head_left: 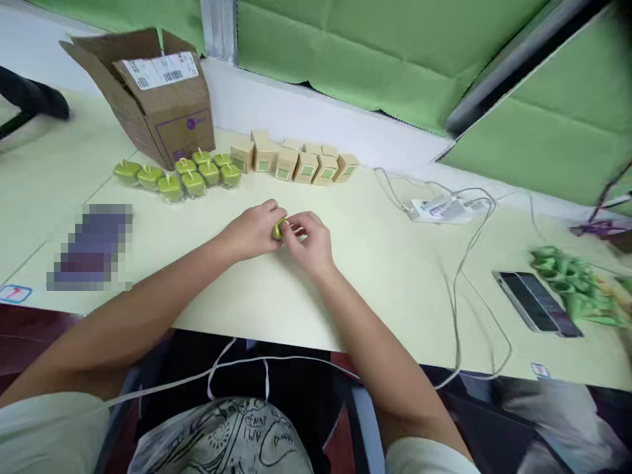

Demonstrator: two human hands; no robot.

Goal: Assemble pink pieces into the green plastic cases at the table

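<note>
Above the middle of the table, my left hand (257, 230) is closed around a small green container (277, 228) that resembles the green ones farther back. My right hand (311, 243) meets it from the other side, thumb and fingertips pinched at the container's top, where a pale bit shows. Most of the container is hidden by my fingers. Beyond my left hand stands a cluster of green-lidded clear containers (195, 184) with small loops on top. Several small tan boxes (306, 168) with green labels stand in a group behind my hands.
An open cardboard box (185, 131) stands at the back left. A white power strip (442, 209) with trailing cables lies to the right. Farther right are a phone (530, 301) and crumpled green wrappers (567, 276). A pixelated flat object (93, 247) lies at left.
</note>
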